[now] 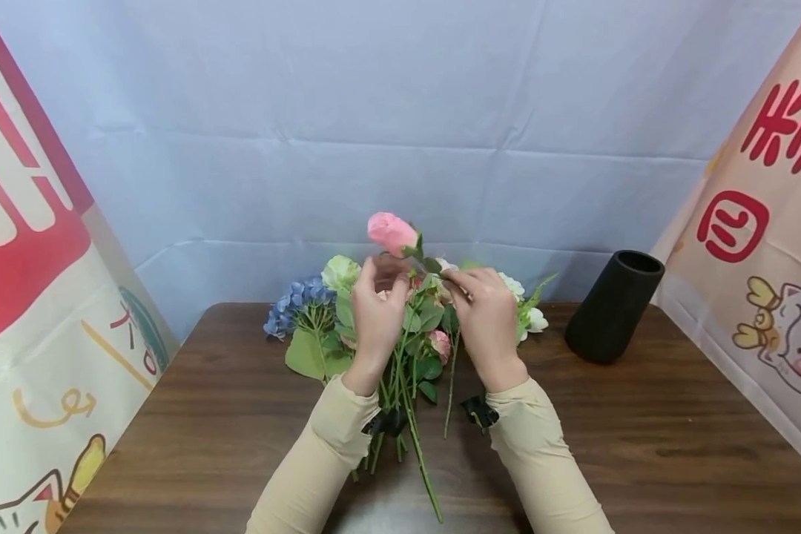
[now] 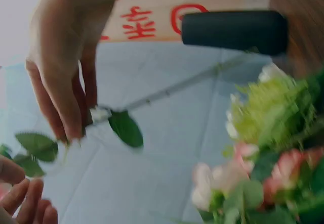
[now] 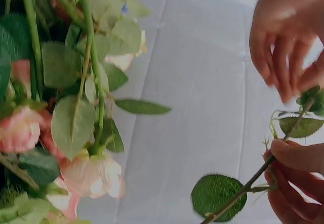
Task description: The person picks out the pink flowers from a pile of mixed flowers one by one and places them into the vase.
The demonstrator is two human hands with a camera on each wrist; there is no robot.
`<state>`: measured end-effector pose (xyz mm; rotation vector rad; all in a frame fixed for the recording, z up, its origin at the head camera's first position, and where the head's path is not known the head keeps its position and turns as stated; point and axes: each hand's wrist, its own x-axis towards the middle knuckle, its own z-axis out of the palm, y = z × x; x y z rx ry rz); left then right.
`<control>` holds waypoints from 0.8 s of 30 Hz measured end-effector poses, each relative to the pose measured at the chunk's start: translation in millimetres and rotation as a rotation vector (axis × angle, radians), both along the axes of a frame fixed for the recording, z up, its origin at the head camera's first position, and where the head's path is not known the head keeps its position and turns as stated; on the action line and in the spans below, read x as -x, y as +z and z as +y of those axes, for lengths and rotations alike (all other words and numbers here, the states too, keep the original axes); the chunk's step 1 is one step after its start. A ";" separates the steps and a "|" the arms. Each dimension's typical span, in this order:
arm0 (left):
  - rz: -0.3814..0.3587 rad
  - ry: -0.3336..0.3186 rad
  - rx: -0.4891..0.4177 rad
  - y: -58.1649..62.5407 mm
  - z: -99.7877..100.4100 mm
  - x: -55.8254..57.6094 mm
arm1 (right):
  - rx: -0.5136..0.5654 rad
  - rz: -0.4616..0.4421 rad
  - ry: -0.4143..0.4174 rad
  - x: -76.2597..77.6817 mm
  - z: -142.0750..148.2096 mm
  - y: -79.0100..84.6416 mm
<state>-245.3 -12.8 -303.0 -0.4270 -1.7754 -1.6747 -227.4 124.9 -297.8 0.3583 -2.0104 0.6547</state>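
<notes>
A pink rose (image 1: 391,233) is held up over the flower pile, its head leaning to the left. My right hand (image 1: 487,319) pinches its stem between thumb and fingers, below the upper leaves. In the right wrist view the thorny stem (image 3: 233,199) slants past the right hand (image 3: 298,181), with a round leaf (image 3: 218,197) lower down. Just under the bloom, my left hand (image 1: 379,319) has its fingers loosely bent beside the top leaves. Its fingertips are close to a leaf (image 3: 302,127) in the right wrist view, with nothing visibly gripped.
Blue hydrangea (image 1: 305,300), a pale green bloom (image 1: 340,273), pink roses (image 1: 440,344) and white flowers (image 1: 537,320) lie heaped on the brown table (image 1: 641,445). Several green stems (image 1: 422,467) point toward the front edge. A black vase (image 1: 614,308) stands at the back right.
</notes>
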 end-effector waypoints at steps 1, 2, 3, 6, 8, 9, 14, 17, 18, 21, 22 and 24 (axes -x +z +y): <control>0.020 0.050 0.032 -2.3 -1.5 1.9 | 0.016 0.009 0.002 0.5 2.4 1.1; 0.037 0.083 0.052 -4.5 -3.4 3.7 | 0.030 0.020 0.001 1.2 5.1 2.6; 0.049 0.113 0.070 -6.8 -5.7 5.3 | 0.038 0.033 -0.001 1.6 8.0 4.3; 0.063 0.189 0.115 -13.4 -14.6 9.6 | 0.038 0.068 -0.013 2.5 16.6 10.5; 0.062 0.203 0.141 -18.3 -20.7 12.0 | 0.045 0.087 -0.017 3.4 22.0 14.7; 0.061 0.211 0.157 -21.0 -23.8 13.0 | 0.044 0.092 -0.021 3.4 24.7 16.8; 0.058 0.244 0.223 -32.8 -38.5 18.6 | 0.055 0.108 -0.034 3.2 36.2 27.2; 0.041 0.261 0.244 -37.2 -46.3 21.0 | 0.057 0.114 -0.046 2.7 42.1 33.4; 0.037 0.270 0.250 -38.5 -48.8 21.8 | 0.061 0.119 -0.050 2.6 44.0 35.6; 0.017 0.284 0.261 -41.9 -56.8 22.9 | 0.051 0.132 -0.071 2.5 50.5 42.7; 0.020 0.290 0.266 -43.3 -59.5 23.6 | 0.049 0.137 -0.079 2.7 52.9 45.3; 0.024 0.301 0.278 -45.7 -65.0 24.7 | 0.042 0.152 -0.096 3.4 58.5 50.6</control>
